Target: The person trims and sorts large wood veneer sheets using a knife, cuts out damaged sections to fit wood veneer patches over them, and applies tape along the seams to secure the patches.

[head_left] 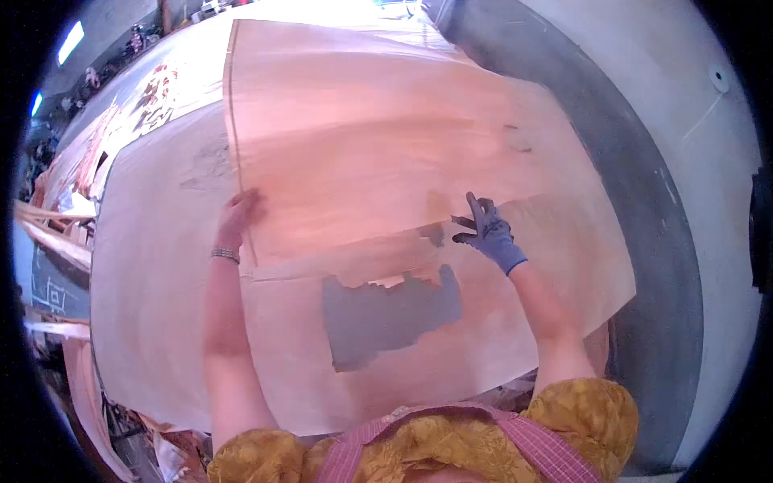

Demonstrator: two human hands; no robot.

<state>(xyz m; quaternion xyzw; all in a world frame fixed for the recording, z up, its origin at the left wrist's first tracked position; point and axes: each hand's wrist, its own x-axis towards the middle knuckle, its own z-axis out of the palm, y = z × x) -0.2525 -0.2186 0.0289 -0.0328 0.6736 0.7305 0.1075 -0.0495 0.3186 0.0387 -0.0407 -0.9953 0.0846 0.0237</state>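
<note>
A large, thin pinkish-tan sheet, which looks like wood veneer, lies across the work surface with soft waves in it. At its left edge is my left hand, bare, with a bracelet at the wrist. Motion blurs its fingers, so their grip on the edge is unclear. My right hand, in a grey-blue glove with dark fingertips, is over the sheet's lower right part, fingers spread. Left of it is a small dark patch. Nearer my body is a jagged-edged grey patch; whether hole or separate piece, I cannot tell.
Another pale sheet extends on the left. A dark grey band curves along the right, beside a light floor with a white round object. Broken wood strips and scraps lie at the far left.
</note>
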